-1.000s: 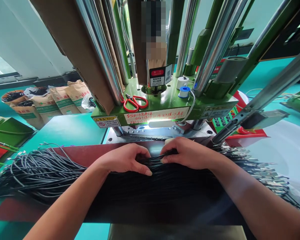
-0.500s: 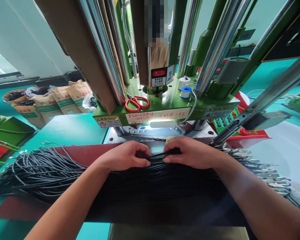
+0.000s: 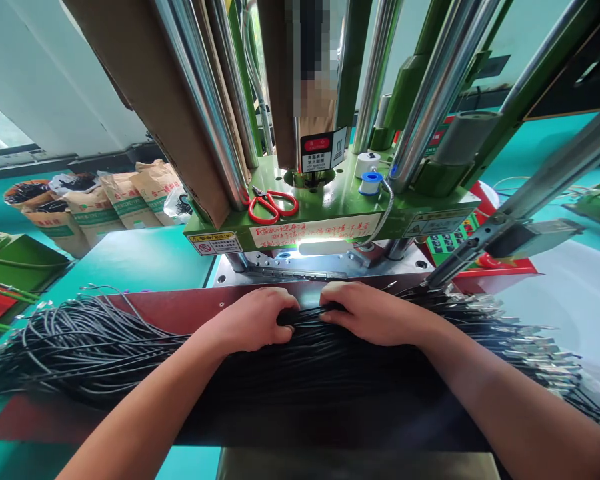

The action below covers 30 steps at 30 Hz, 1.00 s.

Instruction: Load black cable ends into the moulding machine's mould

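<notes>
A thick bundle of black cables lies across the dark red bench top in front of me, its metal-tipped ends fanning out to the right. My left hand and my right hand sit side by side on the middle of the bundle. Both have their fingers curled round a small group of the black cables stretched between them. The fingertips are tucked under and hidden.
Right behind my hands stands a green press with chrome columns and a lit gap under its plate. Red-handled scissors and two tape rolls lie on it. Paper sacks stand at the back left on the teal floor.
Both hands have closed more tightly on the group of cables and drawn a little closer together; the left thumb that lay stretched out is now tucked in.
</notes>
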### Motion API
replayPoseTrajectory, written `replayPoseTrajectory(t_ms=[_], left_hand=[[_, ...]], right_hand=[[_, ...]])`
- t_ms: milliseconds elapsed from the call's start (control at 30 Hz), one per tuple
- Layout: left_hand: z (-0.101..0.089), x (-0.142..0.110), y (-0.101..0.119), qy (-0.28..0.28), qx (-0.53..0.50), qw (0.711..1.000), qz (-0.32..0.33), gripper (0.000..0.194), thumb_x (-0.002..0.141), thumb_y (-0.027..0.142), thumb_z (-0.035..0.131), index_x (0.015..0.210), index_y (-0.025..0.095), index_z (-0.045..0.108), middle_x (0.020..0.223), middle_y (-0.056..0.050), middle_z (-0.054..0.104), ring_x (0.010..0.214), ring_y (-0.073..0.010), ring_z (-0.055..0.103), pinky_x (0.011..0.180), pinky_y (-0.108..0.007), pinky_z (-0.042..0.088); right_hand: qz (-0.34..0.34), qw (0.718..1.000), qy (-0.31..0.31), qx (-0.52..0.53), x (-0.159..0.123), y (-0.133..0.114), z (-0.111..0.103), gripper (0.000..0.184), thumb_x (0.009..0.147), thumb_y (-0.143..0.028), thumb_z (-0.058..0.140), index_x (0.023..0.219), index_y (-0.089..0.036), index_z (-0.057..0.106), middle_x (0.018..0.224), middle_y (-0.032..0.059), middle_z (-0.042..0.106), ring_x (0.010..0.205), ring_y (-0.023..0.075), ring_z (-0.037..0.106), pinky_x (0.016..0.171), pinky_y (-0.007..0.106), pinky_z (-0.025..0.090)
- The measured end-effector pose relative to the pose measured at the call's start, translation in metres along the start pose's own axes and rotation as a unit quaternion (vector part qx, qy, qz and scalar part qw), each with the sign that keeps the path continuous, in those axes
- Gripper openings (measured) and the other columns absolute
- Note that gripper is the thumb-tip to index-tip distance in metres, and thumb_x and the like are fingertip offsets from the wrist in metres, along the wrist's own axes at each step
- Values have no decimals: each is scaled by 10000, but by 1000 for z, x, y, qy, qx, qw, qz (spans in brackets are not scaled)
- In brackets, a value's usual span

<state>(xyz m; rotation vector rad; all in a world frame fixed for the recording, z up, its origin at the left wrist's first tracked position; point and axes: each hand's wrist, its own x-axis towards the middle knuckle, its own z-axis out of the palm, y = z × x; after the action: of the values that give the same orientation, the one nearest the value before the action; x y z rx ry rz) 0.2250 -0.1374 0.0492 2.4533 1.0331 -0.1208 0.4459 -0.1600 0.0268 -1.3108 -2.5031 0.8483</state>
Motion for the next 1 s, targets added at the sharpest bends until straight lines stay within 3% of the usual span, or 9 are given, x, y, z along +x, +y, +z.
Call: replayPoseTrajectory(t_ms=[300, 467, 600, 700, 767, 833, 867, 933, 1000], left_hand=[[12, 0, 2, 18, 104, 994, 7, 107, 849, 230, 521, 886, 161, 595, 961, -90, 674, 920, -275, 621, 790, -375, 450], [-12, -12, 4, 65, -92, 994, -16, 96, 877, 303, 536, 901, 211, 540, 687, 31, 605, 624, -140, 576, 569, -249, 410], [-41, -46, 21, 55, -245, 967, -49, 186, 857, 384, 590, 917, 219, 529, 608, 77, 551, 516, -81, 533, 502, -188, 393], [-49, -74, 43, 11, -234, 969, -82, 239, 816, 433, 639, 909, 227, 560, 606, 76, 560, 523, -76, 525, 492, -178, 374], [-40, -82, 58, -47, -259, 959, -105, 275, 772, 419, 688, 939, 234, 573, 655, 62, 576, 551, -82, 514, 475, -177, 353], [-22, -76, 70, -115, -355, 921, -111, 355, 729, 394, 730, 992, 231, 555, 719, 43, 596, 577, -90, 514, 488, -183, 363], [-10, -68, 76, -148, -429, 885, -109, 380, 722, 391, 734, 1000, 223, 536, 741, 30, 605, 581, -94, 526, 507, -193, 385], [13, -47, 84, -172, -600, 773, -115, 332, 766, 411, 678, 950, 202, 499, 741, 9, 605, 551, -105, 562, 543, -238, 451], [31, -26, 90, -129, -717, 674, -127, 236, 821, 383, 596, 887, 182, 491, 713, -8, 589, 536, -119, 576, 536, -268, 485]], right_hand=[[-11, 1000, 5, -6, 1, 0, 3, 151, 932, -296, 497, 907, -176, 585, 912, 57, 648, 844, 197, 583, 724, 292, 399], [27, 998, 45, -22, -14, -3, -13, 276, 881, -365, 573, 1115, -224, 539, 930, 41, 648, 860, 209, 589, 728, 292, 420], [77, 990, 31, -116, -27, 8, -31, 193, 857, -270, 565, 1034, -221, 622, 943, 60, 669, 893, 239, 605, 744, 312, 432], [96, 986, 13, -139, -32, 24, -36, 177, 837, -208, 546, 949, -221, 682, 970, 59, 690, 947, 256, 618, 805, 328, 439], [84, 986, 33, -137, -31, 29, -32, 216, 823, -165, 537, 959, -222, 694, 992, 53, 695, 969, 251, 617, 845, 331, 433], [53, 986, 55, -148, -27, 26, -27, 275, 793, -98, 531, 973, -222, 699, 996, 51, 695, 984, 245, 609, 880, 339, 413], [33, 985, 59, -160, -25, 22, -24, 303, 775, -60, 521, 955, -223, 702, 969, 49, 695, 971, 241, 607, 883, 347, 403], [-8, 981, 67, -184, -22, 8, -20, 298, 772, -26, 494, 875, -217, 699, 882, 47, 683, 918, 233, 599, 870, 367, 389], [-51, 977, 70, -196, -20, -5, -18, 221, 782, -59, 511, 796, -203, 677, 815, 44, 660, 875, 234, 582, 859, 390, 382]])
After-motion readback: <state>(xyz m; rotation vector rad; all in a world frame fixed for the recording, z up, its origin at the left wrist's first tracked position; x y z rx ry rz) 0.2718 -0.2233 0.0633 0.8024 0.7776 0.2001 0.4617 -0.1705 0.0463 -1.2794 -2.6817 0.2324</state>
